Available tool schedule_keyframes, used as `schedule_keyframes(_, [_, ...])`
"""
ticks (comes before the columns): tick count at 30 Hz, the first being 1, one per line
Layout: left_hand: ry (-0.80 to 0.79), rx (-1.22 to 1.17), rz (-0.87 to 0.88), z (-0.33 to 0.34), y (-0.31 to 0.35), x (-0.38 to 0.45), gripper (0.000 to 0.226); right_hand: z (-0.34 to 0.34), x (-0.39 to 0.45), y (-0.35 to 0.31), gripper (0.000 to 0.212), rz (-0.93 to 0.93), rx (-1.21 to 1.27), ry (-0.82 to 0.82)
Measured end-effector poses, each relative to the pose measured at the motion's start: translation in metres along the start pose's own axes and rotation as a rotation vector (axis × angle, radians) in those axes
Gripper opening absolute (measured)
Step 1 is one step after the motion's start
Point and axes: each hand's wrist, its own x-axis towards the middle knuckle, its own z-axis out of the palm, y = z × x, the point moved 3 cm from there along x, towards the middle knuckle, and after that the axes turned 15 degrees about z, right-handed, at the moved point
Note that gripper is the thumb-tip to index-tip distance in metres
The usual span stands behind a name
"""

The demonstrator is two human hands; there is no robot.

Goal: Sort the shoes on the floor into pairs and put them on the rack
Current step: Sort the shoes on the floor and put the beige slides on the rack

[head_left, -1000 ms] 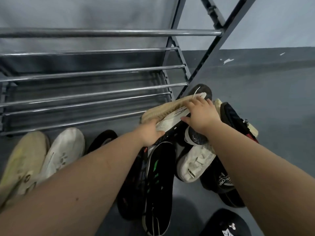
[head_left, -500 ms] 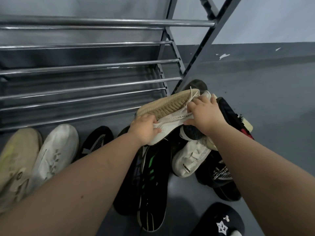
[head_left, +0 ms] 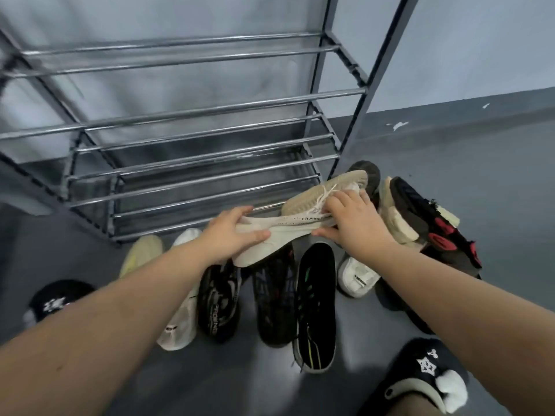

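Hands gripping both ends of the cream knit sneaker [head_left: 288, 232], left hand [head_left: 232, 232] pinching heel, right hand [head_left: 354, 223] curled over laces, hovering above the floor pile, probably steadying it for the rack [head_left: 192, 172] behind.

The rack [head_left: 192, 115] has glossy, smooth metal rails on matt dark uprights. The held shoe [head_left: 288, 232] has a pale knit cloth upper and a ribbed tan sole. The floor [head_left: 480, 187] is a matt grey painted surface, chipped at far right.
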Motion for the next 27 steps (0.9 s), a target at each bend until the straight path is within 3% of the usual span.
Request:
schedule_keyframes(4, [-0.162, -0.288, -0.212, -0.018, -0.013, -0.048, 0.092, -0.021, -0.027, -0.035, 0.049, -0.199, 0.055, 0.143])
schedule_keyframes(10, [-0.237, -0.414, -0.332, -0.044, -0.021, -0.098, 0.134, -0.052, -0.043, -0.071, 0.047, -0.311, 0.126, 0.178])
schedule_keyframes(11, [-0.232, -0.421, -0.355, -0.047, -0.021, -0.105, 0.123, -0.054, -0.045, -0.076, 0.051, -0.315, 0.131, 0.17])
schedule_keyframes(14, [-0.164, -0.462, -0.375, -0.049, -0.02, -0.123, 0.051, -0.054, -0.053, -0.087, 0.053, -0.351, 0.038, 0.148])
schedule_keyframes(17, [-0.038, -0.508, -0.378, -0.046, -0.032, -0.133, 0.036, -0.048, -0.059, -0.093, 0.055, -0.323, -0.026, 0.122])
schedule_keyframes(19, [-0.013, -0.579, -0.396, -0.04, -0.038, -0.141, 0.046, -0.044, -0.063, -0.097, 0.062, -0.209, 0.058, 0.111])
schedule_keyframes(21, [0.039, -0.622, -0.414, -0.035, -0.044, -0.146, 0.049, -0.04, -0.072, -0.105, 0.072, 0.032, 0.254, 0.032])
schedule_keyframes(24, [0.128, -0.688, -0.413, -0.028, -0.044, -0.149, 0.048, -0.016, -0.092, -0.129, 0.083, 0.402, 0.625, -0.268])
schedule_keyframes(27, [0.16, -0.73, -0.397, -0.016, -0.048, -0.145, 0.082, 0.007, -0.112, -0.166, 0.086, 0.7, 1.124, -0.568])
